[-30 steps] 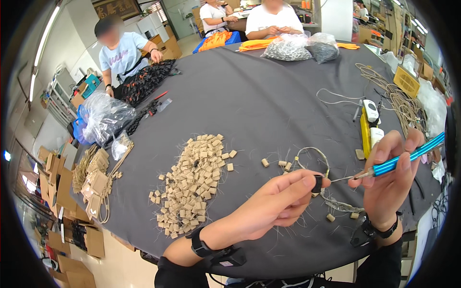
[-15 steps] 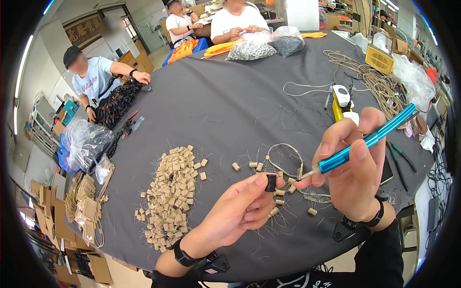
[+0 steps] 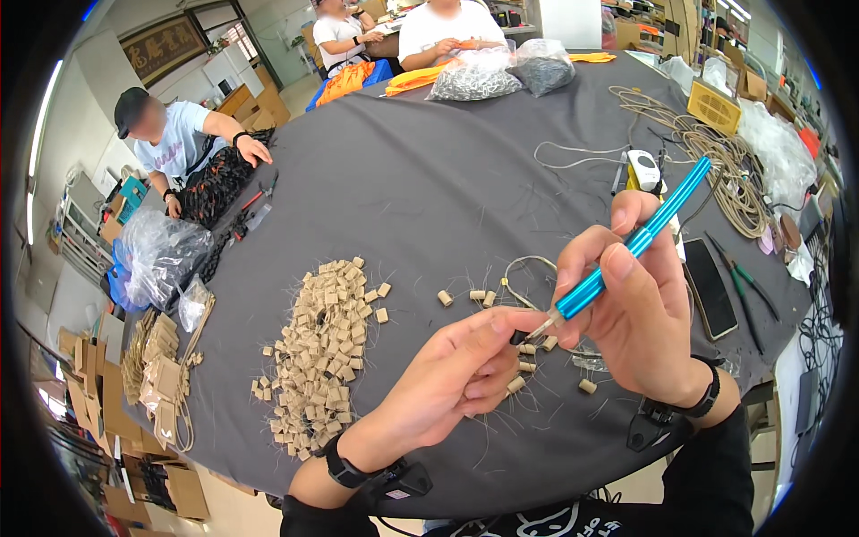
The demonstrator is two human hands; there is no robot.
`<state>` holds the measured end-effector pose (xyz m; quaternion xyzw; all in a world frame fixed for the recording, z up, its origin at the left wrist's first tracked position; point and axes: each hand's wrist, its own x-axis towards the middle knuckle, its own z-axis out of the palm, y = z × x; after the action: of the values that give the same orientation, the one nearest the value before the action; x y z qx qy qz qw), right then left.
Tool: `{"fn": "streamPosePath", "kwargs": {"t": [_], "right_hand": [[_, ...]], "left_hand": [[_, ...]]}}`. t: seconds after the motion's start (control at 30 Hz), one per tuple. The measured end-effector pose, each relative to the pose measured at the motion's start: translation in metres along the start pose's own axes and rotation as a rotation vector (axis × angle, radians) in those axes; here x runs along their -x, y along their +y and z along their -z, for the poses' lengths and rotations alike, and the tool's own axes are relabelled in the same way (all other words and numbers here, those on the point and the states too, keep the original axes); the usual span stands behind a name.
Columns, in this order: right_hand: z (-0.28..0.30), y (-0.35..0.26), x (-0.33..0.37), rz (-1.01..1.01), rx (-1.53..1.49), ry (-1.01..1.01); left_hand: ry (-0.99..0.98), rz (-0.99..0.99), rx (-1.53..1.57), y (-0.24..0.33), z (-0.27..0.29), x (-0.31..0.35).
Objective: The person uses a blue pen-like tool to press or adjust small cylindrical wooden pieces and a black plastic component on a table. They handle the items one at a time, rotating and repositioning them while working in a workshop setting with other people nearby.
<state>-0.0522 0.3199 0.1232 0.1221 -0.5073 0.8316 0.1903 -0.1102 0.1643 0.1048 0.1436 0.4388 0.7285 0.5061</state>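
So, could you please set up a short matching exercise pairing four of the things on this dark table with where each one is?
Things:
1. blue tool
2. heap of small tan tags
3. dark phone
4. coil of beige cord

Places:
A. lying flat just beyond the right hand, toward the table's right edge
B. far right of the table, next to a yellow basket
C. gripped in the right hand, tip meeting the left hand fingertips
D. spread on the cloth beyond the left hand, on its left

Pairs: 1-C, 2-D, 3-A, 4-B
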Motion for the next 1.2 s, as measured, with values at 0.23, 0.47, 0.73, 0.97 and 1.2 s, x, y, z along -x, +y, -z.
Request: {"fn": "streamPosePath", "kwargs": {"t": [0.23, 0.47, 0.73, 0.97, 1.2], "right_hand": [[-0.001, 0.000, 0.000, -0.040, 0.010, 0.042], [-0.003, -0.002, -0.001, -0.078, 0.012, 0.044], [0.001, -0.001, -0.003, -0.151, 0.006, 0.047], [0.012, 0.009, -0.009, 0.151, 0.051, 0.033], [0.018, 0.016, -0.008, 0.455, 0.313, -0.125]], "left_hand": [[-0.047, 0.007, -0.068, 0.001, 0.003, -0.001], [-0.020, 0.000, -0.123, 0.003, 0.002, 0.001], [0.038, -0.042, -0.166, 0.001, 0.001, 0.000], [0.087, -0.127, -0.056, 0.002, 0.000, 0.002], [0.122, -0.119, -0.040, -0.001, -0.004, 0.002]]}}
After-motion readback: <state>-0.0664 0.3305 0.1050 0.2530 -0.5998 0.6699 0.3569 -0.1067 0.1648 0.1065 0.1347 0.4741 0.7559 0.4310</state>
